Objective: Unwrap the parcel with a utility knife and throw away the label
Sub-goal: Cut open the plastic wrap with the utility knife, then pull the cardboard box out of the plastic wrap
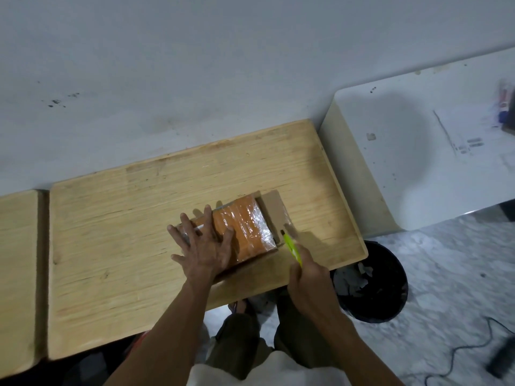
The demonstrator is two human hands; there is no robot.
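Left hand (202, 246): fingers spread flat, pressed on the parcel's left part. Right hand (309, 271): gripped a yellow-green utility knife (291, 246), tip at the parcel's right edge. Parcel (245, 229): orange, plastic-wrapped, lay on the wooden tabletop (117, 232). Black bin (373, 285): floor, near right.

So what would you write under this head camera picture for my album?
Left hand pressing flat on the parcel while the right hand holds a utility knife at its edge.
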